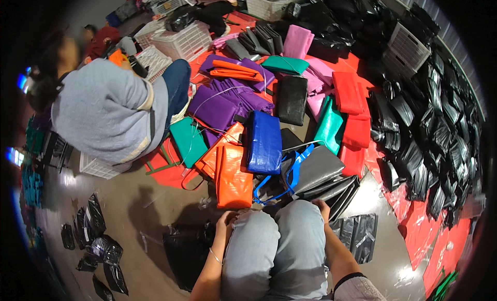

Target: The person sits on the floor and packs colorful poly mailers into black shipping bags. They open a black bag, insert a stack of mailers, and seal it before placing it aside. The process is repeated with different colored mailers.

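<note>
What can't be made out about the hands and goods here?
All in the head view:
Left hand: fingers partly hidden by the left knee; grip unclear.
Right hand: fingers partly hidden by the right knee; grip unclear.
Large black bundle: partly covered by the left forearm.
Green strips: cut off at the lower edge.

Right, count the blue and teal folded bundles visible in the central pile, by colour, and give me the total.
Blue bundle: 1
Teal bundles, at the left, far side and right: 3
Total: 4
</note>
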### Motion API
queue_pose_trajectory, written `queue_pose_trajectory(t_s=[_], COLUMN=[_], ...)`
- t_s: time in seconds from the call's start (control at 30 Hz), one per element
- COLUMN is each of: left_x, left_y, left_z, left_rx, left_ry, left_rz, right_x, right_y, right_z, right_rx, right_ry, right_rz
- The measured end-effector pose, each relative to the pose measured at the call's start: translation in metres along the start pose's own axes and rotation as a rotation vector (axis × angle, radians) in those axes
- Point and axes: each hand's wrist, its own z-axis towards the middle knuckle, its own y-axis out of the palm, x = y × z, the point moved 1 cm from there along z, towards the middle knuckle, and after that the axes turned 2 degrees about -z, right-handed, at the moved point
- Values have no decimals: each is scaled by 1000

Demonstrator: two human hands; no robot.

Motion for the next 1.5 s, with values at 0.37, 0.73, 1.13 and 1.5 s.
queue_pose_trajectory(t_s=[0.37, 0.73, 1.13, 1.5], left_x=[14, -64, -90, -50], left_y=[-13, -9, -50, 12], left_z=[-10, 231, 511, 505], left_rx=[-1, 250, 527, 1143], left_ry=[-152, 146, -195, 174], left_rz=[-242, 352, 204, 750], right_x=[84, -87, -2, -9], right_y=[-55, 96, 175, 175], right_z=[-161, 118, 192, 198], right_rx=[763, -383, -979, -950], right_ry=[482, -573, -505, -520], right_rz=[-626, -573, -1000, -869])
